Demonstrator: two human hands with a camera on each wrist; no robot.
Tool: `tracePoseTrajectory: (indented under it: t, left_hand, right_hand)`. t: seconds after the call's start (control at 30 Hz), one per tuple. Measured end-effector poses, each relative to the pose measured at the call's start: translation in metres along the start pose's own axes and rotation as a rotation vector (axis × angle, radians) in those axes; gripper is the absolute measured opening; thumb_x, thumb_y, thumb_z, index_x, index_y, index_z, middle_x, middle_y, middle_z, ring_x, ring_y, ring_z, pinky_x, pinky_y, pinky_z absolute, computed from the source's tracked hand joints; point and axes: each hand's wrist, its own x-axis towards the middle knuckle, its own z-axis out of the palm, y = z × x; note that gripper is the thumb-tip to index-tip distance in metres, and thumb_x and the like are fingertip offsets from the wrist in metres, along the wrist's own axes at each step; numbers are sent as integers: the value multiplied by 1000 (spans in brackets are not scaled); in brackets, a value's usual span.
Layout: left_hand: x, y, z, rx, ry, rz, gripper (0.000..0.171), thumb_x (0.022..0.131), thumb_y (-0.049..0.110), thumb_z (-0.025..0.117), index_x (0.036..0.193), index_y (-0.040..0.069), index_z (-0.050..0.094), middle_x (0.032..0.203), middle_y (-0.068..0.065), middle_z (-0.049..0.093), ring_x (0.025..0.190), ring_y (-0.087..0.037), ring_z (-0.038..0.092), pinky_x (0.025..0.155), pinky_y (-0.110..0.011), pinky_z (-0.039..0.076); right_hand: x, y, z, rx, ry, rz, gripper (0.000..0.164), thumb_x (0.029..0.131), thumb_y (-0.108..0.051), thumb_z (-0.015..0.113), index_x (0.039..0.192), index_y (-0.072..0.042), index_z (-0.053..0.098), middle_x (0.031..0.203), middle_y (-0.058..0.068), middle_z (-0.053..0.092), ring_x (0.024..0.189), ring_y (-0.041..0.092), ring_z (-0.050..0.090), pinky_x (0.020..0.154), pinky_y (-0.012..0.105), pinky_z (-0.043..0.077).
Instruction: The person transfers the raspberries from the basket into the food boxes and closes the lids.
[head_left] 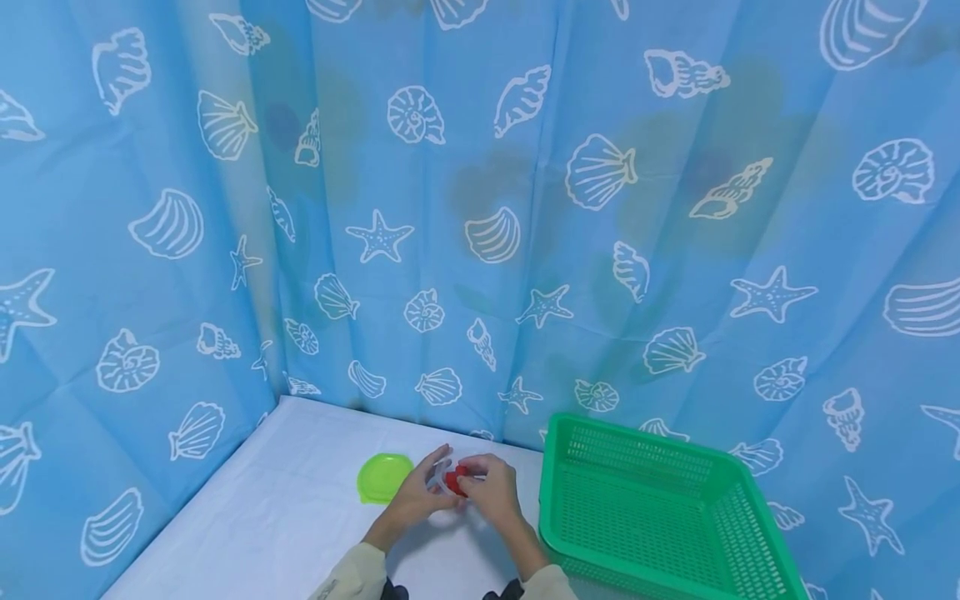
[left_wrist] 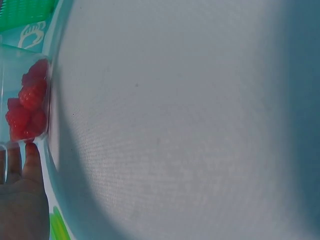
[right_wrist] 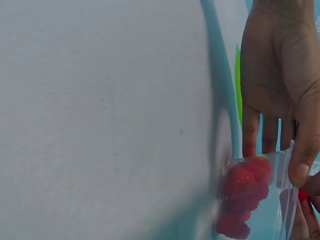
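My left hand holds a clear plastic container, thumb at its rim and fingers against its side. Several raspberries lie in the bottom of it, seen through the wall in both wrist views. Over the container's mouth, my right hand pinches a bright red raspberry between thumb and fingers. Only the fingertips of that hand show in the right wrist view, at the right edge. To the left of my left hand, a flat lime-green lid lies on the table.
A large green plastic basket with mesh walls stands to the right of my hands. The white-covered table stretches out to the left. Behind and to the left hangs a blue curtain printed with white shells and starfish.
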Motion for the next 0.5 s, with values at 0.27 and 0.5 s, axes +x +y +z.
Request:
tracePoseTrajectory:
  t: [0.27,0.5]
  left_hand:
    - [0,-1,1,-3,5,-2,103,69,36,88,153,21,31,155,-4,35,142,-37,29,107,-49,39]
    - [2,-2,1,-17,2,4,102,69,34,88,153,18,32,154,-7,36,141,-39,30,105,-49,40]
  right_hand:
    - [-2,1,-1,-15,0,-10,20,84,-6,75,104,-7,73,99,1,67,95,20,68,80,30,58]
    - [0,3,-2,-28,50,8,20,84,-5,74,104,-9,74,98,0,67,94,19,68,77,30,58]
